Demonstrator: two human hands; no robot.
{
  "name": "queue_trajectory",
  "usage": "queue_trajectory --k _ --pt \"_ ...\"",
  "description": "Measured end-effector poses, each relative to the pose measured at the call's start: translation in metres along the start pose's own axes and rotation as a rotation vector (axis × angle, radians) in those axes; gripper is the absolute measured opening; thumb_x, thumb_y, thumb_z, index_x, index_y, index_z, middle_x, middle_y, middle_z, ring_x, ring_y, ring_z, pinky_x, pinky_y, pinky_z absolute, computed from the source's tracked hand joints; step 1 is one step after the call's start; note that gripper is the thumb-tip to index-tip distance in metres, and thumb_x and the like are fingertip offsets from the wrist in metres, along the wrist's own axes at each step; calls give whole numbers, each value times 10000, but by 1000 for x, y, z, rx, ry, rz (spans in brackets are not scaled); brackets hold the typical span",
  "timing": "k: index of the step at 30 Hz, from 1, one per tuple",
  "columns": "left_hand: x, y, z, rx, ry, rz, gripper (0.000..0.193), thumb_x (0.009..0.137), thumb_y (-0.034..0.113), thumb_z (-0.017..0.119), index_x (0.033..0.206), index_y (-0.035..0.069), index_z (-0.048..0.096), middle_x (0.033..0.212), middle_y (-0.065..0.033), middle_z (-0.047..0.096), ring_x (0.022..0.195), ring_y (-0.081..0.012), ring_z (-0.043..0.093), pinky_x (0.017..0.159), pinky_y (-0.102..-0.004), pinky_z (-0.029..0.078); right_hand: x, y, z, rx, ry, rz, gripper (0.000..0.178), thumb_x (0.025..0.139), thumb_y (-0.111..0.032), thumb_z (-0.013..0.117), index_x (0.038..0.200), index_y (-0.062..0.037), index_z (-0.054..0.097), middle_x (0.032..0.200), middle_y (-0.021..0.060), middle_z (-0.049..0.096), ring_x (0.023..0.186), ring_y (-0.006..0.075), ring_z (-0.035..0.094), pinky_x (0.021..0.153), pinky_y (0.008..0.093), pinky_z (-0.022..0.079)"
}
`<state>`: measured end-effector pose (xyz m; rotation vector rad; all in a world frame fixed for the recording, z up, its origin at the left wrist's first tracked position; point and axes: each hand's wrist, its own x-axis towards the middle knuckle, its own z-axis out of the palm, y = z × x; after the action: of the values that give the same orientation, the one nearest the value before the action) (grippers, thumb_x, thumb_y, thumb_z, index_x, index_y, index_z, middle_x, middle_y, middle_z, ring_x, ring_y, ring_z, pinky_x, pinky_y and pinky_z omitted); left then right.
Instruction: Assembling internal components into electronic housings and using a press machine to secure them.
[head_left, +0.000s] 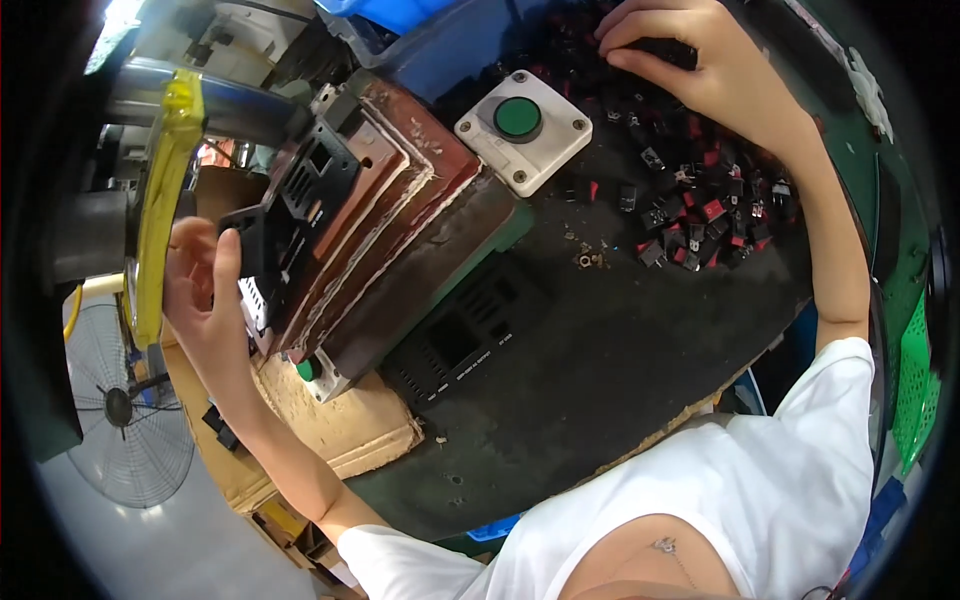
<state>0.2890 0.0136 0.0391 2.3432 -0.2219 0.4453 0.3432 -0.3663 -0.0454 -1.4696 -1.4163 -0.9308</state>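
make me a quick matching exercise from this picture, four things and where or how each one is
1. left hand
2. right hand
3. loose switches
4. fan

A. black and red, on the dark table
B. round, with a wire cage
C. at the tilted black panel
D. near the picture's top edge

Pairs: 1-C, 2-D, 3-A, 4-B

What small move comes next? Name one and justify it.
Probably close the right hand on one loose black-and-red switch: that hand is near the scattered switches, with none clearly visible in its grasp, while the left hand is at the edge of the black panel.
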Motion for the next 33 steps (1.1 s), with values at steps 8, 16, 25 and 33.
queue_trajectory --k 8,16,25,33 --pt "7 4 -20 334 -341 323 403 897 182 530 1271 39 486 1026 -48 508 946 -109 485 817 -206 376 14 -54 14 -443 -520 740 178 748 -20 643 921 9 613 967 109 605 934 271 574 831 338 458" --pt "11 -10 -29 -164 -473 197 634 642 -122 656 1243 -42 471 1163 -69 420 1078 -167 480 941 -272 385 5 -54 28 -532 -550 682 285 674 28 645 948 -33 596 983 85 556 960 281 516 830 370 444" --pt "-6 8 -10 26 -252 301 479 656 -29 707 1119 -3 588 1002 -59 565 948 -146 524 748 -242 399 6 -60 30 -668 -601 743 300 666 19 659 952 -30 586 924 84 512 892 281 489 786 379 434" --pt "-4 12 -4 387 -67 373 415 673 42 733 1077 60 640 934 -51 644 843 -168 577 769 -269 432 10 -61 36 -602 -611 787 306 668 19 660 958 -28 577 907 90 502 900 283 485 776 378 433"
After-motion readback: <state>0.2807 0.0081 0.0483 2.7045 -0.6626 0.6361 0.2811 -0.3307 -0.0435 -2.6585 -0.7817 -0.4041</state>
